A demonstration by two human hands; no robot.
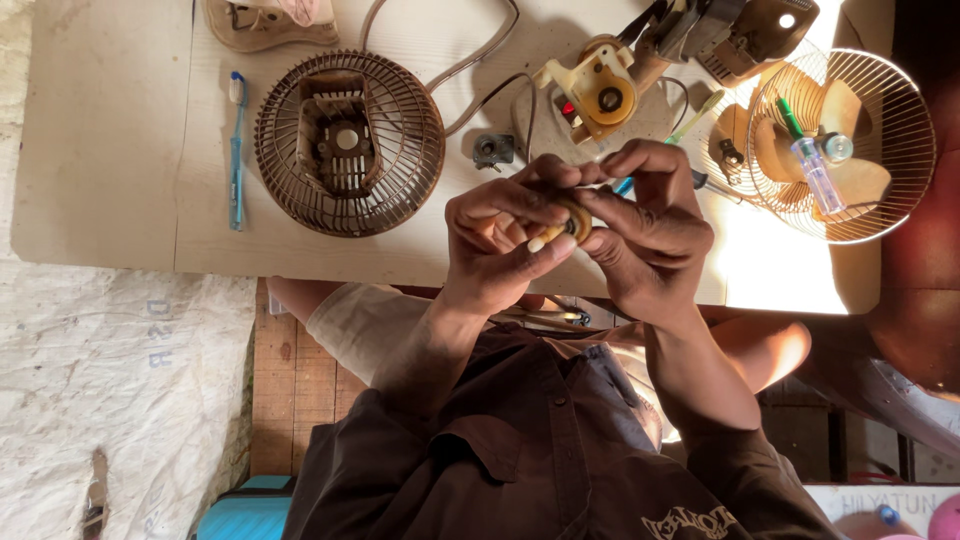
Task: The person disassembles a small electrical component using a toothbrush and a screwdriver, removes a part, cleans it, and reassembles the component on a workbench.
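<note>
Pinching a small round part over the board

Both hands meet above the near edge of the board (120, 150). The left hand (500, 245) and right hand (650, 235) curl their fingers tightly around a small tan round part (572, 226), thumbs pressing it. Beyond lie 2 fan grilles, a brown one (348, 142) and a white one (850, 140), a blue toothbrush (237, 150) and a cream motor housing (597, 92).
</note>
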